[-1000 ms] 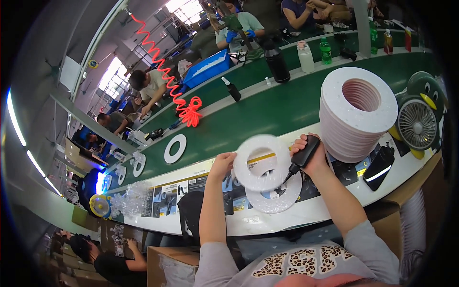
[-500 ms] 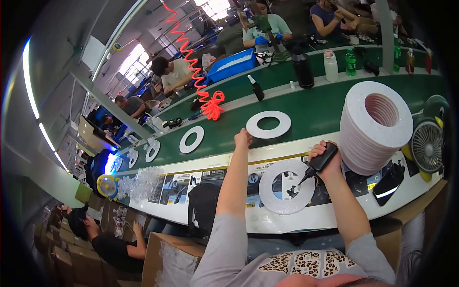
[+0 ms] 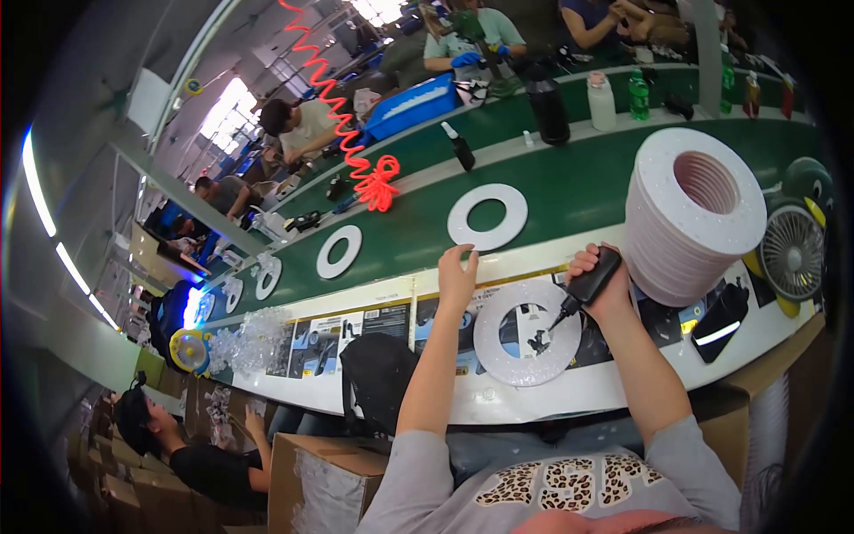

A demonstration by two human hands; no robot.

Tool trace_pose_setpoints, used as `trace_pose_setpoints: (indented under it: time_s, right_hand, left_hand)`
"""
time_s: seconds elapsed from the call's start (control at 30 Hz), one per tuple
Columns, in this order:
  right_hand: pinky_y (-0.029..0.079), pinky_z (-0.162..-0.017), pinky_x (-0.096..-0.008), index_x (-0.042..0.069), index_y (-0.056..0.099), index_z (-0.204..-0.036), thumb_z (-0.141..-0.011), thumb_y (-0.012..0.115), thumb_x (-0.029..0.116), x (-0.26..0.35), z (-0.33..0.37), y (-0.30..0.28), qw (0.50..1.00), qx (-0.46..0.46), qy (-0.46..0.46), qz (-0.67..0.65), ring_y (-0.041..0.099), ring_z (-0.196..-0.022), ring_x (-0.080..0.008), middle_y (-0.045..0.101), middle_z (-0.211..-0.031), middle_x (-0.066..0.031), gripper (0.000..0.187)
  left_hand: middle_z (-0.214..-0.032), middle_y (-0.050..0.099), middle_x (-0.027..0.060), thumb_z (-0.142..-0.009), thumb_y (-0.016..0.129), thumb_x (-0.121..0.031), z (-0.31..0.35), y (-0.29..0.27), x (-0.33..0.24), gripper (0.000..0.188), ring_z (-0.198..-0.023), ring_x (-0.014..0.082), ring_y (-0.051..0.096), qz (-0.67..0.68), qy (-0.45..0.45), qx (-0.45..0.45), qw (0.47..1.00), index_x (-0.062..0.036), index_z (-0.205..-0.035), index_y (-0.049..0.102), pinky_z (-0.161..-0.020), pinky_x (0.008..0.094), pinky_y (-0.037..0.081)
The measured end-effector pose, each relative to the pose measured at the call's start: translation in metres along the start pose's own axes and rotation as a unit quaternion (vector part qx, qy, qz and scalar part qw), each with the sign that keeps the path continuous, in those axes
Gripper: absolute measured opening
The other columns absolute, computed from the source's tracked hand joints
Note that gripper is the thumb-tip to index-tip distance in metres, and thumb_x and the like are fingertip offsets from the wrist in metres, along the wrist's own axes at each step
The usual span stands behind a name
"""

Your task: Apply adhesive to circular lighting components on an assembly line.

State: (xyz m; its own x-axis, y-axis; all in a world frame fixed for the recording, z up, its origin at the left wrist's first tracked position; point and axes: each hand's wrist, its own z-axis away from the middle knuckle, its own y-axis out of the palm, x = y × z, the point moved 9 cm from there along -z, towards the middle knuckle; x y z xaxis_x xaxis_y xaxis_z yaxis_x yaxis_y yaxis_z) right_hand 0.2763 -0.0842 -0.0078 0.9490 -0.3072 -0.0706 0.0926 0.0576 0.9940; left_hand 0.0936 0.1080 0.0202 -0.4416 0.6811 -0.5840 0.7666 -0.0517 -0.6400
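My right hand (image 3: pixel 603 289) is wrapped round a small black squeeze bottle (image 3: pixel 594 274). Its thin nozzle points down and left, above a flat white ring (image 3: pixel 491 349) lying on the white worktop. Just off the near edge of another white ring (image 3: pixel 461 220) on the green conveyor belt is my left hand (image 3: pixel 457 274), fingers bent and a little apart, holding nothing that I can see. To the right of my right hand stands a tall stack of white rings (image 3: pixel 654 236).
A phone (image 3: pixel 721 325) and a fan (image 3: pixel 792 249) are at the right. More rings, such as one (image 3: pixel 339 252), lie along the belt. A black bag (image 3: pixel 378 378) and clear plastic pieces (image 3: pixel 253 343) are at the left. A red coiled hose (image 3: pixel 378 182) hangs over the belt. Co-workers sit beyond.
My left hand has come away from the belt ring, back towards me, and its fingers have loosened. My right hand still holds the squeeze bottle over the near ring. The whole view has shifted slightly.
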Motion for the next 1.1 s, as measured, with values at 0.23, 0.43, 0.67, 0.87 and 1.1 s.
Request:
trace_pose_setpoints:
  time_s: [0.23, 0.43, 0.67, 0.87, 1.1]
  right_hand:
    - [0.043, -0.067, -0.0295, 0.011, 0.049, -0.077, -0.091, 0.05, 0.027, -0.004, -0.002, 0.003, 1.0, 0.005, 0.001, 0.019, 0.047, -0.061, -0.012, 0.046, -0.067, 0.0021, 0.021]
    - [0.042, -0.065, -0.0284, 0.011, 0.047, -0.077, -0.091, 0.05, 0.03, 0.005, 0.002, -0.001, 0.996, -0.04, -0.043, 0.069, 0.045, -0.062, -0.0133, 0.044, -0.067, 0.0007, 0.024]
    - [0.039, -0.063, -0.0296, 0.01, 0.044, -0.074, -0.096, 0.042, 0.035, -0.002, 0.015, 0.028, 0.961, -0.007, -0.085, 0.264, 0.042, -0.058, -0.0144, 0.041, -0.062, -0.002, 0.034]
    - [0.038, -0.06, -0.0274, 0.008, 0.043, -0.073, -0.099, 0.036, 0.038, -0.011, 0.032, 0.056, 0.869, 0.069, -0.17, 0.459, 0.043, -0.055, -0.0142, 0.043, -0.058, -0.0043, 0.041]
    - [0.036, -0.056, -0.0252, 0.007, 0.043, -0.072, -0.099, 0.035, 0.037, -0.014, 0.033, 0.058, 0.836, 0.102, -0.168, 0.513, 0.043, -0.054, -0.0129, 0.045, -0.057, -0.0048, 0.042]
  left_hand:
    - [-0.1, 0.067, 0.0157, -0.089, 0.067, -0.021, 0.04, 0.001, -0.029, 0.022, -0.099, 0.033, 0.061, -0.052, 0.016, 0.084, 0.995, -0.0024, -0.1, 0.07, -0.087, 0.0417, 0.048]
    - [-0.105, 0.063, 0.0178, -0.077, 0.079, -0.028, 0.058, 0.01, -0.068, 0.043, -0.102, 0.0339, 0.059, -0.085, 0.036, 0.193, 0.977, -0.0011, -0.109, 0.067, -0.09, 0.0409, 0.048]
    - [-0.105, 0.062, 0.0141, -0.069, 0.082, -0.023, 0.065, 0.026, -0.075, 0.047, -0.103, 0.0332, 0.058, -0.067, 0.049, 0.228, 0.97, -0.0038, -0.109, 0.067, -0.09, 0.0407, 0.049]
    - [-0.103, 0.062, 0.0143, -0.07, 0.082, -0.022, 0.062, 0.021, -0.071, 0.045, -0.102, 0.033, 0.059, -0.063, 0.041, 0.226, 0.971, -0.0041, -0.109, 0.067, -0.089, 0.0405, 0.049]
    - [-0.103, 0.062, 0.0141, -0.071, 0.081, -0.022, 0.062, 0.023, -0.071, 0.044, -0.1, 0.0329, 0.06, -0.064, 0.043, 0.231, 0.97, -0.0048, -0.109, 0.067, -0.087, 0.0397, 0.05]
